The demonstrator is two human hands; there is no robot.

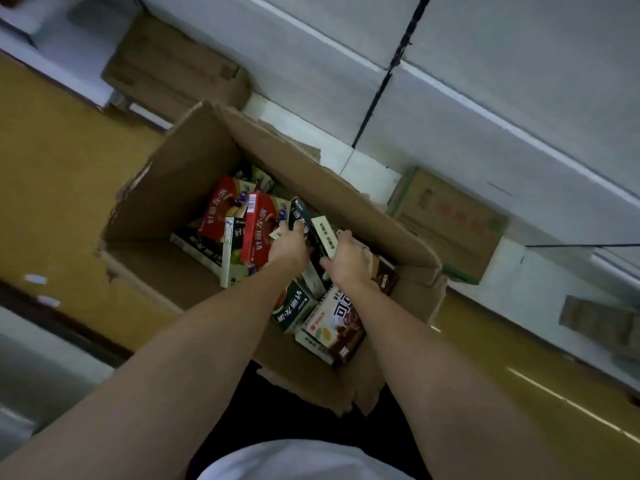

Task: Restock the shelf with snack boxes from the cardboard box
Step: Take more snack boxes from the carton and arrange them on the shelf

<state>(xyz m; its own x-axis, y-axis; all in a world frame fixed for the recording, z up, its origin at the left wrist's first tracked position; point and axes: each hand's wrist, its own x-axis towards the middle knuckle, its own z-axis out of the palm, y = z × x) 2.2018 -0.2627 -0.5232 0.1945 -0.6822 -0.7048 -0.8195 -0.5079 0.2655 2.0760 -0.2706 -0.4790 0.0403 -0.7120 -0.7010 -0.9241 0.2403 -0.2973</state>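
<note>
Both hands are down inside the open cardboard box (194, 174). The left hand (289, 245) curls its fingers round the near end of a dark green snack box (300, 213) standing on edge. The right hand (348, 259) grips a cream-sided snack box (323, 233) just beside it, fingers over the far edge and thumb on the near side; the two boxes touch.

Around them the carton holds a loose jumble: two red snack boxes (259, 230) leaning to the left, a green one (294, 306) and a brown-and-white one (337, 323) nearer the person.

The white shelf (485, 81) runs behind, with closed brown cartons (446, 216) under it. The fingertips are hidden behind the boxes, and blur leaves the print unreadable.
</note>
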